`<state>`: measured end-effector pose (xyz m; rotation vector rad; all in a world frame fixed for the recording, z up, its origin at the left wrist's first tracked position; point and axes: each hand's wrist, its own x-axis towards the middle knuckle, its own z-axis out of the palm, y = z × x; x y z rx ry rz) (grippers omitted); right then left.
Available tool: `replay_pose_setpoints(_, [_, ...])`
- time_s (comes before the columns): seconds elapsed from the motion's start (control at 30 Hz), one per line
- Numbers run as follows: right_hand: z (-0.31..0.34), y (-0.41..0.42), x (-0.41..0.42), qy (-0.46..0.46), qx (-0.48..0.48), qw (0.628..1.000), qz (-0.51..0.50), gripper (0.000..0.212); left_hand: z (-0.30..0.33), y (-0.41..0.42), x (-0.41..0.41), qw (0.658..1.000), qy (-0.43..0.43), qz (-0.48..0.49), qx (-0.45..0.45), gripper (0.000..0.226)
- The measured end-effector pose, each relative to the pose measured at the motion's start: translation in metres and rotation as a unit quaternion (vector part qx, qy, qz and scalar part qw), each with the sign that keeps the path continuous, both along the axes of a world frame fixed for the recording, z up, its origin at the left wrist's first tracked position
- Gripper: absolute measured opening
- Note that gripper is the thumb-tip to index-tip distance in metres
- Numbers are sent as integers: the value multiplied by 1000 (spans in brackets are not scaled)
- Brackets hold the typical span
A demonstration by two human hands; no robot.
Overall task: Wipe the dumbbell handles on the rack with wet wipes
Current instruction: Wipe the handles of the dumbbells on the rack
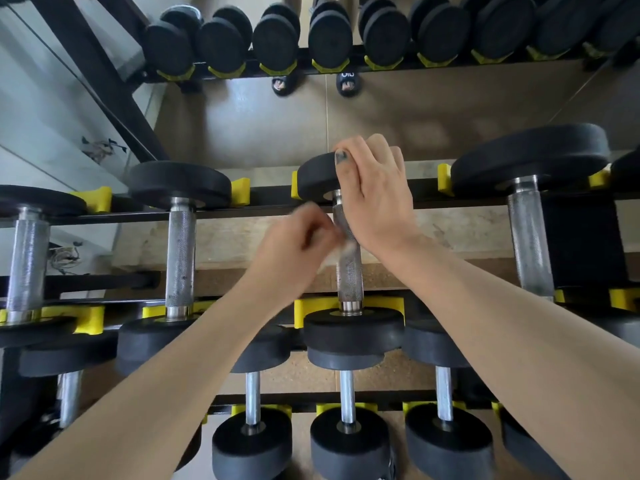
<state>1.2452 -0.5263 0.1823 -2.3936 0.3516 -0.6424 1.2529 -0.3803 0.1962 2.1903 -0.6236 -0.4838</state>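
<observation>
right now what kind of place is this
Most likely a gym's weights area: rows of black dumbbells sit on a tiered rack with yellow cradles, and a mirror behind reflects them.

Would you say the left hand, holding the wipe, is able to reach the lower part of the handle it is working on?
Probably yes: the left hand holds the wipe against the handle, whose lower part is bare.

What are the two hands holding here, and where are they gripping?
The left hand, blurred, pinches a white wet wipe against the dumbbell handle. The right hand grips that dumbbell's far head, fingers over its rim.
</observation>
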Motion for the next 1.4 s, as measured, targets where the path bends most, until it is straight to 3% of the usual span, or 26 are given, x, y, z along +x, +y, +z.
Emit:
replay_pose_setpoints(0.03, [0,0,0,1,-1,1000,3,38,-2,-6,3,998,8,52,-36,17])
replay_pose_setpoints(0.1, [2,0,-1,1,0,1000,4,39,-7,-15,-2,997,25,49,-55,16])
replay_pose_setpoints(0.23, [0,0,-1,-2,11,1000,1,37,-7,-5,-16,996,-11,-92,2,16])
replay_pose_setpoints(0.4, [1,-1,-1,-1,11,1000,3,37,1,17,-15,964,2,-236,119,19])
replay_pose_setpoints(0.47, [2,0,-1,0,9,1000,3,38,7,14,-9,974,16,-196,114,19])
replay_pose_setpoints(0.57, [2,1,-1,2,2,1000,2,41,5,-3,6,1000,-13,-6,9,17])
replay_pose_setpoints(0.63, [2,0,-2,5,3,1000,0,41,1,-13,0,999,9,19,-24,11])
replay_pose_setpoints(0.8, [2,0,-1,-2,3,1000,0,40,-2,-1,-21,991,-15,-125,49,13])
replay_pose_setpoints(0.97, [2,-1,-2,1,-13,1000,8,40,9,11,-14,957,-28,-230,177,17])
replay_pose_setpoints(1.03, [4,-1,-2,10,-19,1000,7,40,15,14,-12,975,-32,-169,140,17])
replay_pose_setpoints(1.13, [16,6,-7,-42,-75,996,-15,30,25,23,0,1000,1,-3,2,15])
replay_pose_setpoints(1.23, [39,40,-9,-113,-83,987,78,28,37,39,14,977,83,137,-141,12])
replay_pose_setpoints(1.33, [73,86,-4,-22,119,980,161,23,55,63,27,940,116,234,-222,13])
replay_pose_setpoints(1.4, [89,121,6,56,270,945,177,14,68,91,32,913,110,289,-266,15])
